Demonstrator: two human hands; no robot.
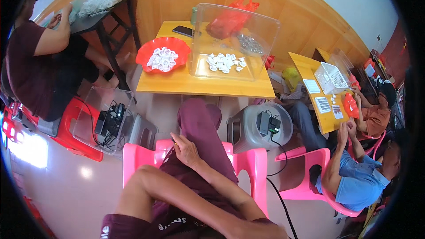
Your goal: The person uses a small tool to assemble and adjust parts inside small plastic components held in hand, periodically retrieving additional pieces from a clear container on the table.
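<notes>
My right hand [187, 151] rests over my thigh [199, 121], its fingers curled. A tiny yellowish spot shows between them, too small to name. My left forearm [190, 201] crosses my lap toward the lower right; its hand is cut off at the lower edge. Ahead of me stands a yellow table [177, 86], with neither hand touching it. On it are a red scalloped bowl [142, 57] of white plastic pieces [163, 59] and a large clear plastic box [201, 26]. More white pieces [223, 63] lie in a pile within the box's outline.
Behind the box are a red plastic bag [230, 20], a dish of small metallic parts [249, 44] and a phone [183, 31]. Bins [261, 128] holding black devices flank my pink chair [250, 168]. People work at left [42, 62] and right [361, 186]; a black cable [283, 203] trails rightward.
</notes>
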